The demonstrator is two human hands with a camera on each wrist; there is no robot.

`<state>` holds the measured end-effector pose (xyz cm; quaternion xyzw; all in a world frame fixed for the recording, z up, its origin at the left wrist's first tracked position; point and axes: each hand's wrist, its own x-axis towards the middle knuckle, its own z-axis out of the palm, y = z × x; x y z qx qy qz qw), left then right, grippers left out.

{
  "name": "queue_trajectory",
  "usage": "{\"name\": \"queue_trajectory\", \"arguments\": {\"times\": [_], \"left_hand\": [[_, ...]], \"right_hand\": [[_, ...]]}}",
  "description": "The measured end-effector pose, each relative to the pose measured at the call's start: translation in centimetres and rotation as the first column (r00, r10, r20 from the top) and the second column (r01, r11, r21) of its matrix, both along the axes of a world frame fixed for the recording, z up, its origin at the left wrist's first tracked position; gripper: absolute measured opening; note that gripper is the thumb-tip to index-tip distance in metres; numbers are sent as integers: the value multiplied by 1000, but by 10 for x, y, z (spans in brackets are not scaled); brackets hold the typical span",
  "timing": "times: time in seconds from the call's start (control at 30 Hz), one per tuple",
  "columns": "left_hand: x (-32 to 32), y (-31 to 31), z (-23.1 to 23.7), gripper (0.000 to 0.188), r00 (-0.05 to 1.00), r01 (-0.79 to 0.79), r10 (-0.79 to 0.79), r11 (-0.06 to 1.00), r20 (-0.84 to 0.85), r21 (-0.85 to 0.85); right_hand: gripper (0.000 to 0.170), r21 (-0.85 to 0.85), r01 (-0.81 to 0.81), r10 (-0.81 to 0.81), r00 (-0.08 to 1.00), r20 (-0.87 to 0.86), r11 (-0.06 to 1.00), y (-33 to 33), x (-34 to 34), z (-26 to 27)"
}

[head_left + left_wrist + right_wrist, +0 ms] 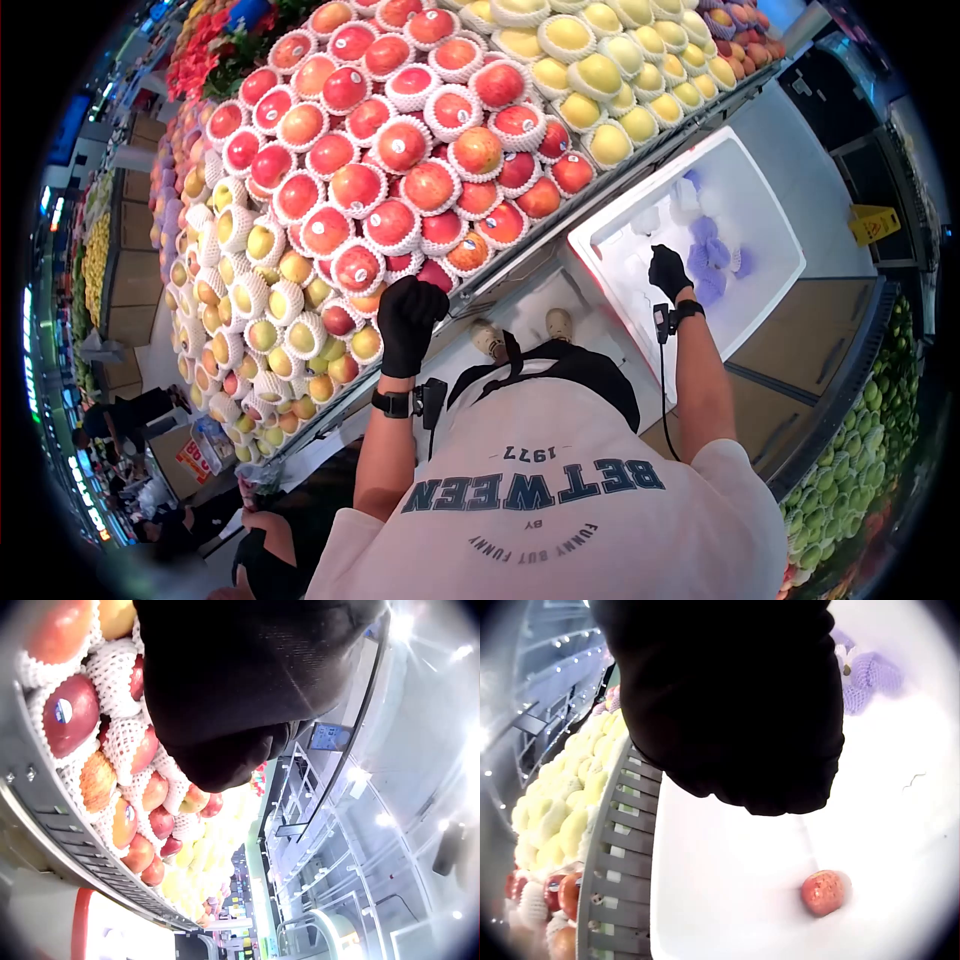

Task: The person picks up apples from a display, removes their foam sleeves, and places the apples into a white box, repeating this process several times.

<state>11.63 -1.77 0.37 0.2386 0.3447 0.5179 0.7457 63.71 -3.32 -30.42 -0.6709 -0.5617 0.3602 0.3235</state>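
Note:
My left hand [410, 322], in a black glove, is curled over the front edge of the fruit display, beside red apples [390, 222] in white foam nets. Nothing shows in its grip. The left wrist view has the glove in front of a dark red apple [75, 724] with a sticker. Over a white foam box [765, 190] is my right hand [668, 272], also black-gloved, its fingertips hidden by the back of the hand; whether it holds anything I cannot tell. Purple foam nets [708, 262] lie in the box. One mottled red fruit [823, 892] lies on its bottom.
Yellow fruit [600, 50] in nets is stacked farther along the display, yellow-red fruit [270, 330] at its left. A slatted grey rail [622, 855] runs between display and box. Green fruit [860, 440] fills a stand at right; a yellow floor sign [873, 224] stands beyond.

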Motion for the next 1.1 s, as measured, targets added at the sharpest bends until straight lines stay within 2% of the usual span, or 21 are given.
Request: {"name": "queue_trajectory", "arguments": {"times": [0.03, 0.07, 0.1, 0.13, 0.2, 0.23, 0.27, 0.3, 0.33, 0.43, 0.5, 0.57, 0.7, 0.77, 0.83, 0.87, 0.9, 0.97, 1.0, 1.07, 1.1], "left_hand": [[-12, 1, -2, 36, 998, 22, -22, 1000, 50, -4], [-20, 1, -2, 37, 999, 12, -11, 1000, 42, -17], [-28, 0, -2, 36, 998, -13, 14, 1000, 66, -17], [-35, 0, -2, 36, 995, -36, 37, 999, 90, -15], [-49, 2, -3, 34, 994, -63, 60, 997, 86, 32], [-55, 1, -2, 33, 991, -91, 88, 996, 98, 24], [-64, 1, -6, 33, 993, -72, 66, 996, 98, 58], [-73, 1, -7, 33, 995, -53, 44, 994, 95, 94], [-78, 0, -8, 34, 984, -60, 43, 994, 172, 96], [-92, -5, -14, 33, 977, -116, 104, 992, 184, 55], [-104, -7, -20, 33, 971, -113, 95, 991, 219, 70], [-111, -8, -21, 33, 963, -132, 111, 989, 246, 70], [-117, -8, -9, 34, 970, -222, 236, 957, -54, 184], [-125, -4, -16, 34, 959, -283, 279, 951, 54, 127], [-130, -2, -16, 33, 924, -362, 349, 930, 160, 62], [-128, -1, -5, 33, 920, -375, 390, 907, -47, 194], [-131, 1, -3, 33, 913, -389, 405, 899, -45, 202], [-131, 2, 4, 34, 758, -338, 500, 850, -418, 405], [-133, 3, 1, 35, 813, -400, 501, 850, -297, 342], [-140, 6, -9, 37, 860, -493, 508, 848, -34, 196], [-141, 6, -7, 38, 853, -517, 522, 840, 18, 165]], "right_hand": [[11, 150, -111, 60, 949, 310, 982, 0, -17, 31], [18, 283, -210, -3, 799, 602, 936, 1, -33, 60], [21, 82, -78, 36, 907, 419, 994, 4, -44, 75], [24, -134, 56, -21, 968, 252, 989, 6, -53, 90], [26, -40, -6, 21, 919, 393, 999, 7, -65, 95], [27, 80, -159, 73, 771, 633, 984, 4, -69, 95], [27, 113, -192, 66, 734, 676, 975, 3, -76, 97], [27, 46, -163, 91, 738, 669, 985, 3, -82, 101], [27, 94, -208, 88, 721, 687, 974, 1, -89, 103], [25, 177, -265, 69, 714, 697, 948, 1, -103, 112], [25, 124, -265, 100, 695, 712, 956, 11, -110, 125], [20, 246, -290, 35, 709, 704, 925, 29, -119, 138], [12, 294, -275, 7, 740, 673, 915, 80, -141, 175], [11, 424, -325, -12, 782, 623, 845, 107, -160, 199], [14, 399, -394, 25, 736, 676, 828, 131, -182, 233], [9, 386, -417, 46, 726, 686, 823, 141, -192, 249], [5, 374, -438, 67, 717, 694, 818, 151, -203, 264], [4, 539, -445, -4, 769, 640, 715, 173, -217, 276], [2, 472, -462, 59, 758, 649, 751, 182, -218, 284], [1, 519, -472, 73, 786, 614, 712, 202, -228, 300], [2, 544, -475, 80, 799, 596, 692, 213, -232, 305]]}}
